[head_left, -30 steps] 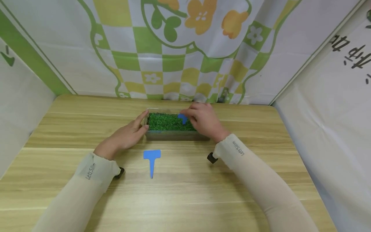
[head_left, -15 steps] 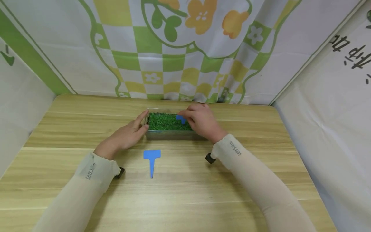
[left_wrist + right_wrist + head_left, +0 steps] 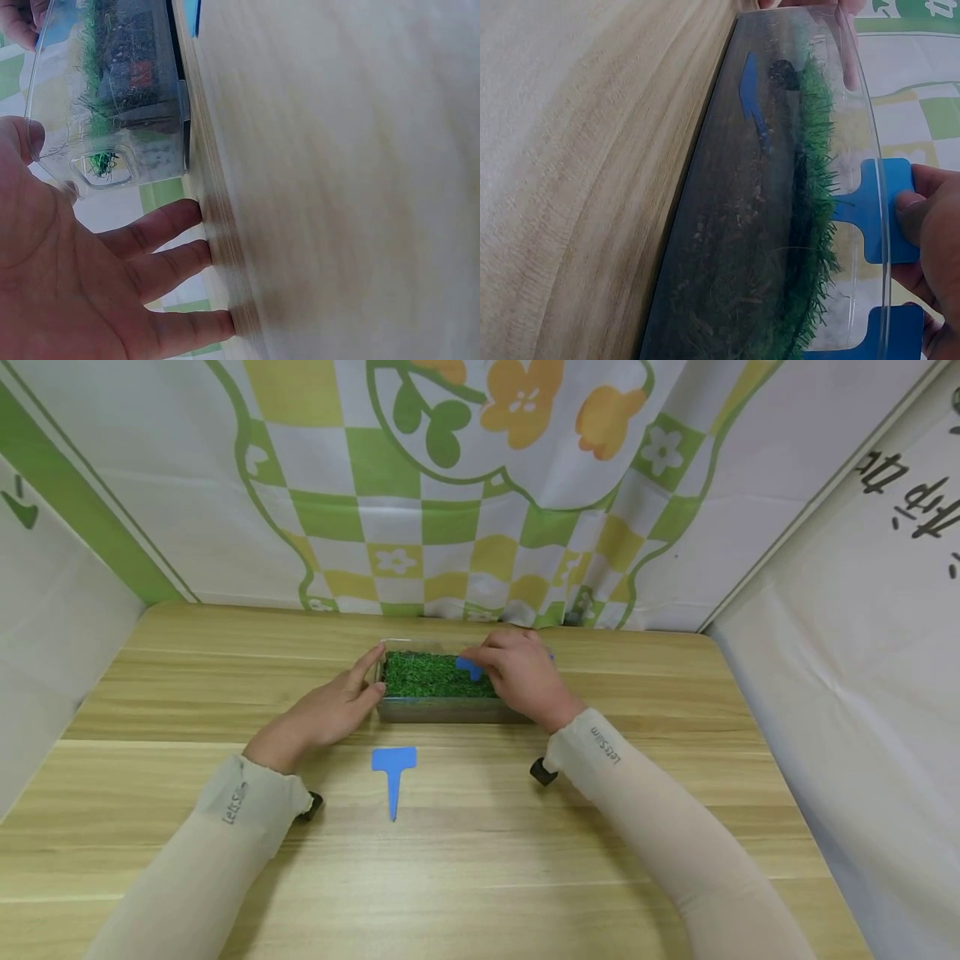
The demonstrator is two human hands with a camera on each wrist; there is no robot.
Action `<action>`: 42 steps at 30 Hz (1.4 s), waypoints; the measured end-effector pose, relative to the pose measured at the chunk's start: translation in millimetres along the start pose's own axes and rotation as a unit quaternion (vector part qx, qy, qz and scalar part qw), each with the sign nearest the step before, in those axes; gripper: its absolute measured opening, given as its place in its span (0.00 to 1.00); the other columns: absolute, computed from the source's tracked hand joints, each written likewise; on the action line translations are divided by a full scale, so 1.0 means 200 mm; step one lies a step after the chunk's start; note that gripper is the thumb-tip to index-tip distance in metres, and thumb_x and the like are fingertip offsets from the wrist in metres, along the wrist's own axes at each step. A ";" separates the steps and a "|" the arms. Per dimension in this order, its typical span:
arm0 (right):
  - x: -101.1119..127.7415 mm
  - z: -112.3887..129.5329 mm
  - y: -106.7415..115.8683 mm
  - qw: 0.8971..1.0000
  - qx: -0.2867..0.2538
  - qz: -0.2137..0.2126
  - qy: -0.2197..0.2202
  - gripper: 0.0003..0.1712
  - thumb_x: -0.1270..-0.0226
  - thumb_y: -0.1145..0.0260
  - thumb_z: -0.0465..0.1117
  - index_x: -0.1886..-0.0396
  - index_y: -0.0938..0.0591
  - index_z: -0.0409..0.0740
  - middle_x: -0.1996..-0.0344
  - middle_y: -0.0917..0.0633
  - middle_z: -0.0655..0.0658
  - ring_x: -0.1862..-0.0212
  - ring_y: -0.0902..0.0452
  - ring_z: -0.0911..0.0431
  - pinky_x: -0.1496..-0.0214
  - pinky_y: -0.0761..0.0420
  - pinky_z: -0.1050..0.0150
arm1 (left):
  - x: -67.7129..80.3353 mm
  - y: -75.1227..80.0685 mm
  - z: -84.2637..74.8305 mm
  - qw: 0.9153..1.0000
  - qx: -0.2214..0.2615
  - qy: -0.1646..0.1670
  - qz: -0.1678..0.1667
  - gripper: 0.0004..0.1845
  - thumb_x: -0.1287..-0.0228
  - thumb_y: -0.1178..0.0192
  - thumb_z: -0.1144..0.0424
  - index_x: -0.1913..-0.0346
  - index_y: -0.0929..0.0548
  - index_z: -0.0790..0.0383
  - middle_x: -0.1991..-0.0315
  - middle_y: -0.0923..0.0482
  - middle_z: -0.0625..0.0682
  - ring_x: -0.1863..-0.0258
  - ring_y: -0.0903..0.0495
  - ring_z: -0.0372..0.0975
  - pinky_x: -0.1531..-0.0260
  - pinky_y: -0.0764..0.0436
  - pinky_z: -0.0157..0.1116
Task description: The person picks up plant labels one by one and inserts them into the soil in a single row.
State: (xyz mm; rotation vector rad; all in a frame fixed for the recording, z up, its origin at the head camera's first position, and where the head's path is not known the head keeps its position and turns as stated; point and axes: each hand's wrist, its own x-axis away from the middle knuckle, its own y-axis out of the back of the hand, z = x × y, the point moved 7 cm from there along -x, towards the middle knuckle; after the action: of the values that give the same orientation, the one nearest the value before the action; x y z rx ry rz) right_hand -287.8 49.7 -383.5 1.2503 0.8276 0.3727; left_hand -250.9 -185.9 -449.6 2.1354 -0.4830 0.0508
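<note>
Even, soft light fills the head view, with faint shadows under the sleeves on the tabletop (image 3: 480, 860). Straight edges bow toward 3 and 9 o'clock. Both wrist views are dimmer, and the near wood grain is smeared and out of focus.

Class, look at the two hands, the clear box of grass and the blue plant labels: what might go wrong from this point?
1. The right hand pinches a blue label standing in the grass; pushed at a slant, its thin stem might bend.
2. The left hand only touches the end of the clear box with straight fingers, so the box could slide on the table.
3. A sleeve might knock the spare label lying nearby.
</note>
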 end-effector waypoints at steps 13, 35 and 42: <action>0.00 0.01 0.00 1.000 0.000 -0.013 0.009 0.18 0.25 0.38 0.37 0.43 0.14 0.59 0.60 0.13 0.54 0.56 0.18 0.57 0.55 0.30 0.55 | -0.02 -0.02 0.02 1.000 0.005 0.002 -0.002 0.35 0.22 0.71 0.37 0.22 0.73 0.30 0.30 0.33 0.66 0.33 0.33 0.67 0.36 0.37 0.68; 0.02 -0.01 0.03 0.999 -0.037 -0.009 -0.013 0.17 0.25 0.37 0.47 0.41 0.16 0.54 0.56 0.16 0.51 0.54 0.21 0.54 0.46 0.27 0.48 | 0.00 -0.01 0.01 1.000 0.006 0.006 0.002 0.35 0.22 0.71 0.36 0.22 0.74 0.30 0.29 0.34 0.66 0.33 0.33 0.67 0.36 0.37 0.68; 0.05 0.03 0.09 0.997 -0.054 -0.057 0.017 0.15 0.28 0.34 0.46 0.45 0.14 0.51 0.57 0.16 0.49 0.52 0.21 0.52 0.44 0.25 0.48 | -0.01 -0.01 0.02 1.000 0.006 0.006 0.003 0.35 0.22 0.71 0.36 0.23 0.74 0.28 0.29 0.35 0.66 0.35 0.30 0.67 0.37 0.35 0.68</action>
State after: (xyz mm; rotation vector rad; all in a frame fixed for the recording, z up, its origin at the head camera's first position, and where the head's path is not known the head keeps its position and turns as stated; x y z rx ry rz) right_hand -273.7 57.2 -370.1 1.0935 0.8934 0.3429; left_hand -252.4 -187.6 -454.4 2.1449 -0.4820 0.0707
